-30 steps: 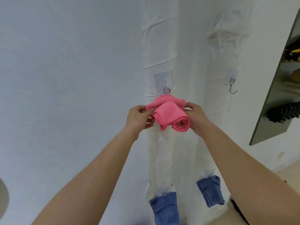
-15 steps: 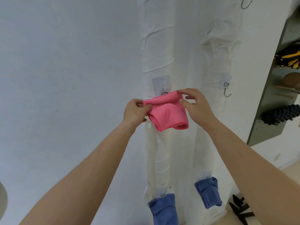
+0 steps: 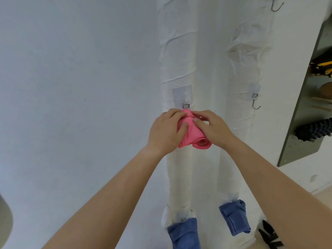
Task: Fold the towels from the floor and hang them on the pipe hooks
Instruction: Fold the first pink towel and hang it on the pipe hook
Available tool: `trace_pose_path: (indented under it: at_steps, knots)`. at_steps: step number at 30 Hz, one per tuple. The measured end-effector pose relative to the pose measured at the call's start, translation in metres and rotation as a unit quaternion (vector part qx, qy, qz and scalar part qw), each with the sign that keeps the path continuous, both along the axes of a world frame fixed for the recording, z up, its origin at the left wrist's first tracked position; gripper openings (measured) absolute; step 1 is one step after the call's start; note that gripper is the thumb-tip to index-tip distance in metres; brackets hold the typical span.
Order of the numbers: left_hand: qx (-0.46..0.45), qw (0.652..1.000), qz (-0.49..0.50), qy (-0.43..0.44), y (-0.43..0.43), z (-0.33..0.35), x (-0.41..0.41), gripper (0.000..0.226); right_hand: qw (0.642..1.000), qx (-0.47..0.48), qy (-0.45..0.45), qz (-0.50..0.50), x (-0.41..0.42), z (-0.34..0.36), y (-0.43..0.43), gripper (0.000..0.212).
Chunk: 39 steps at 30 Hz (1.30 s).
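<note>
Pink towel (image 3: 193,136): folded into a thick bundle, held against the left pipe (image 3: 177,51), its top edge just under a hook; rolled lower ends hang out below the hands.
Left hand (image 3: 166,131): fingers curled over the towel's upper left edge, thumb pressed on the front, so it grips the cloth.
Right hand (image 3: 212,126): fingers bent over the upper right edge, thumb laid on the front close to the left thumb; it holds the towel too.
Hook above the towel (image 3: 186,105): a metal ring on a clear stick-on pad; the hands cover the towel's top, so whether the cloth is caught on it cannot be told.
Right pipe (image 3: 251,51): wrapped in white like the left one, with a bare hook (image 3: 255,103) level with the hands and another hook (image 3: 276,6) at the top edge.
Blue towels: one (image 3: 185,234) hangs low on the left pipe, the other (image 3: 234,219) low on the right pipe, both folded.
Wall (image 3: 71,87): plain white, left of the pipes.
Shelf (image 3: 303,141): grey, at the far right, with a black knobbly roller (image 3: 314,131) on it.
</note>
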<state>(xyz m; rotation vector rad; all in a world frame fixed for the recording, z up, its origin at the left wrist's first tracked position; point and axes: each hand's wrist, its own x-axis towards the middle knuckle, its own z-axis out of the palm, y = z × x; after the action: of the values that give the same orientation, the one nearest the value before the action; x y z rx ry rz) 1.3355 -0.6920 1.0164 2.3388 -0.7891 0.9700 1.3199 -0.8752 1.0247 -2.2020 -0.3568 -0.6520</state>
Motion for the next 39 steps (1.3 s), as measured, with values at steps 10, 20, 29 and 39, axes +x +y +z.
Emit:
trace_pose_path:
  at_steps: [10, 20, 29, 39]
  knots:
    - [-0.026, 0.999, -0.018, 0.008, 0.004, 0.006, 0.005, 0.035, 0.998, 0.045, -0.009, 0.035, 0.004, 0.002, -0.004, 0.033]
    - [-0.057, 0.994, -0.04, 0.084, 0.005, -0.001, 0.004, 0.036, 0.988, 0.102, 0.084, 0.08, -0.007, -0.013, 0.0, 0.03]
    - [-0.018, 0.999, -0.026, 0.022, 0.006, 0.01, -0.004, 0.04, 0.999, 0.028, -0.009, 0.017, -0.015, 0.007, -0.003, 0.053]
    - [-0.034, 0.997, -0.033, 0.064, 0.003, -0.002, -0.002, 0.038, 0.993, 0.072, 0.076, 0.055, -0.013, -0.008, 0.003, 0.047]
